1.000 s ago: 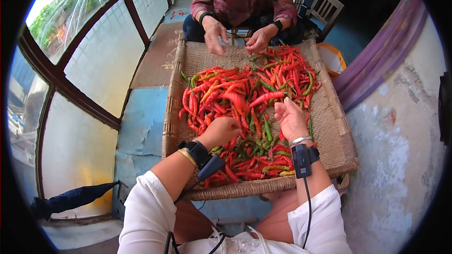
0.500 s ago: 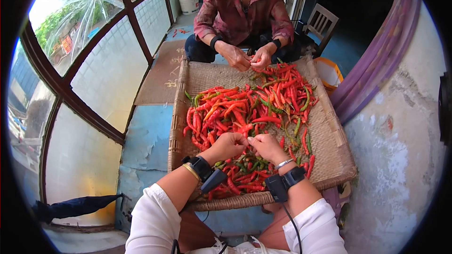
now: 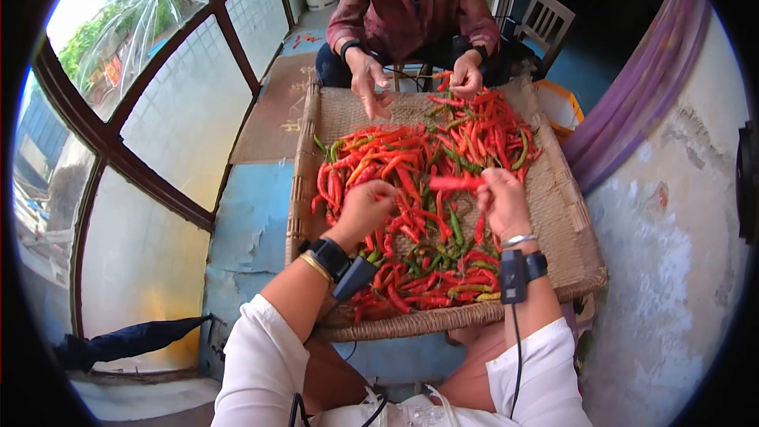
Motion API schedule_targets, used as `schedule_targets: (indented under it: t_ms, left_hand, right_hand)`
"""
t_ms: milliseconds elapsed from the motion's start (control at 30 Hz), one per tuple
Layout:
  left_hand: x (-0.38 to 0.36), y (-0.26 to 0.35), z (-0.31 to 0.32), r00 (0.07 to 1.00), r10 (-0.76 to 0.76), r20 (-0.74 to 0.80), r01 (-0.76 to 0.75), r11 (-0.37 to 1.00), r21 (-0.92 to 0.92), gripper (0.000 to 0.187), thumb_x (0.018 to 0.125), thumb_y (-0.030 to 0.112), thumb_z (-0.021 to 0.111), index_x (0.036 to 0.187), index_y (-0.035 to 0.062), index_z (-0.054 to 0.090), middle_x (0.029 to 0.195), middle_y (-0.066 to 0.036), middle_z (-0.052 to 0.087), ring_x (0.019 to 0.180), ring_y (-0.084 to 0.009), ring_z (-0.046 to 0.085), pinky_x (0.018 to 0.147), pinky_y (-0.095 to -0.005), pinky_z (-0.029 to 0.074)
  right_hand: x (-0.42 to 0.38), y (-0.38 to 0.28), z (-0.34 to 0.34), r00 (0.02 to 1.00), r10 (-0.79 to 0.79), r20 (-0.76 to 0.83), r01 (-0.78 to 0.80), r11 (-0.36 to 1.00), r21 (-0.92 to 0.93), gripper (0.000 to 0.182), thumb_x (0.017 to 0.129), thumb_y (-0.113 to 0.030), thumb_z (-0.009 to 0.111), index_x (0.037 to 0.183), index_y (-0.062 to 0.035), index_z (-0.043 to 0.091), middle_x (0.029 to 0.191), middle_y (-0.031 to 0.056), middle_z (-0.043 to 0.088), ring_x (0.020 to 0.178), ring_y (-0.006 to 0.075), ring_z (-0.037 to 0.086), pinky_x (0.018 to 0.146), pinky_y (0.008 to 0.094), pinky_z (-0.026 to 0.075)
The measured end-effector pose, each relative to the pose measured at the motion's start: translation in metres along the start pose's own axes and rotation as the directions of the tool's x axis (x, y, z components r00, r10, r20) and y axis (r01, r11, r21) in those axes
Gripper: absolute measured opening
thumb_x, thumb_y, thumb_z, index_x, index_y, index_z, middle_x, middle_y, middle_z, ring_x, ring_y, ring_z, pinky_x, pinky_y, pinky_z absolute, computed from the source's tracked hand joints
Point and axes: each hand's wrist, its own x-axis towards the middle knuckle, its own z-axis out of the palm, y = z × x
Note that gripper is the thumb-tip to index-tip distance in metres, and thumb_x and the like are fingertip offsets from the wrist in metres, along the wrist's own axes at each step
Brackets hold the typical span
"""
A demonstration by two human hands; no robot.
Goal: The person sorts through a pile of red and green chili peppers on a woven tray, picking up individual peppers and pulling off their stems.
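Peppers (image 3: 387,156), dozens, tapered, on one coarse-woven tray (image 3: 557,225) — one red pepper (image 3: 454,183) pinched in right hand (image 3: 501,199), tray's three o'clock; left hand (image 3: 370,209), nine o'clock, curled — grip contents unclear.

A woven tray (image 3: 566,233) with a raised rim carries heaped red peppers (image 3: 494,128), with green peppers (image 3: 456,226) mixed among them.
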Motion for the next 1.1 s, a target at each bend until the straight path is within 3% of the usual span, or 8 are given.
schedule_targets:
  t_ms: [133, 200, 267, 433, 533, 733, 933, 1100]
  left_hand:
    - [0.009, -0.015, -0.021, 0.98, 0.113, -0.163, -0.059, 0.951, 0.304, 0.023, 0.072, 0.01, 0.057, 0.092, 0.0003, 0.057, 0.09, -0.013, 0.058, 0.081, -0.0254, 0.058, 0.071, -0.0325, 0.046]
    - [0.01, -0.019, -0.026, 0.91, 0.36, -0.204, -0.142, 0.735, 0.663, 0.038, 0.071, 0.011, 0.058, 0.107, 0.0043, 0.049, 0.105, -0.015, 0.051, 0.089, -0.0303, 0.054, 0.074, -0.0363, 0.046]
    - [0.007, -0.018, -0.024, 0.907, 0.364, -0.212, -0.11, 0.691, 0.715, 0.052, 0.07, 0.013, 0.059, 0.118, 0.0073, 0.039, 0.114, -0.016, 0.045, 0.095, -0.0332, 0.051, 0.076, -0.0393, 0.046]
    - [0.0, 0.0, -0.022, 0.993, -0.074, -0.091, 0.117, 0.647, 0.753, 0.057, 0.069, 0.019, 0.063, 0.119, 0.0072, 0.036, 0.107, -0.016, 0.05, 0.091, -0.0336, 0.054, 0.074, -0.0404, 0.046]
    - [0.004, -0.017, -0.02, 0.997, 0.03, -0.076, 0.023, 0.79, 0.613, 0.056, 0.069, 0.023, 0.065, 0.116, 0.0084, 0.039, 0.097, -0.016, 0.056, 0.088, -0.0335, 0.055, 0.072, -0.0412, 0.045]
    - [0.003, -0.009, -0.009, 0.999, -0.029, 0.02, 0.01, 0.781, 0.624, 0.043, 0.068, 0.024, 0.065, 0.104, 0.0049, 0.05, 0.086, -0.018, 0.06, 0.084, -0.0345, 0.056, 0.071, -0.0406, 0.045]
    - [-0.003, 0.003, 0.008, 0.975, -0.073, 0.21, 0.024, 0.974, 0.226, 0.028, 0.07, 0.013, 0.064, 0.094, 0.0023, 0.056, 0.072, -0.006, 0.058, 0.065, -0.0116, 0.054, 0.059, -0.0265, 0.044]
    - [-0.018, 0.026, 0.021, 0.951, -0.09, 0.296, 0.086, 0.996, 0.024, 0.016, 0.075, 0.007, 0.061, 0.089, 0.0037, 0.056, 0.063, 0.005, 0.048, 0.058, -0.0026, 0.043, 0.049, -0.0188, 0.037]
  right_hand:
    - [-0.01, -0.007, 0.011, 0.981, 0.016, -0.193, 0.022, 0.981, 0.193, 0.027, 0.084, -0.023, 0.053, 0.105, -0.0064, 0.049, 0.073, 0.0058, 0.059, 0.054, 0.0102, 0.055, 0.047, 0.0223, 0.045]
    - [-0.012, -0.005, 0.01, 0.984, 0.055, -0.169, -0.033, 0.991, 0.13, 0.033, 0.084, -0.024, 0.052, 0.112, -0.007, 0.045, 0.076, 0.0066, 0.06, 0.057, 0.0114, 0.057, 0.047, 0.0225, 0.046]
    - [-0.012, -0.001, 0.011, 0.989, 0.146, 0.014, -0.146, 0.989, 0.002, 0.032, 0.084, -0.024, 0.053, 0.109, -0.0056, 0.047, 0.076, 0.0061, 0.06, 0.057, 0.011, 0.057, 0.048, 0.0216, 0.045]
    - [-0.013, 0.004, 0.018, 0.976, 0.19, 0.107, -0.18, 0.978, -0.103, 0.026, 0.084, -0.025, 0.054, 0.099, -0.0049, 0.052, 0.07, 0.0024, 0.059, 0.055, 0.0071, 0.055, 0.045, 0.0182, 0.043]
    - [-0.016, 0.008, 0.022, 0.974, 0.204, 0.103, -0.186, 0.969, -0.16, 0.026, 0.084, -0.025, 0.054, 0.099, -0.0041, 0.052, 0.07, 0.0023, 0.059, 0.055, 0.0065, 0.055, 0.045, 0.0178, 0.042]
    - [-0.019, 0.014, 0.028, 0.963, 0.228, 0.145, -0.175, 0.936, -0.307, 0.025, 0.084, -0.022, 0.052, 0.098, -0.002, 0.053, 0.071, 0.0026, 0.057, 0.055, 0.0066, 0.053, 0.044, 0.0185, 0.041]
    - [-0.02, 0.026, 0.036, 0.923, 0.355, 0.145, -0.209, 0.783, -0.586, 0.029, 0.084, -0.025, 0.052, 0.101, -0.0025, 0.053, 0.072, 0.0015, 0.055, 0.055, 0.006, 0.051, 0.043, 0.0186, 0.04]
    - [-0.031, 0.025, 0.044, 0.904, 0.4, 0.153, -0.278, 0.819, -0.503, 0.028, 0.083, -0.03, 0.052, 0.095, -0.0055, 0.057, 0.074, 0.0005, 0.057, 0.054, 0.0045, 0.05, 0.041, 0.017, 0.036]
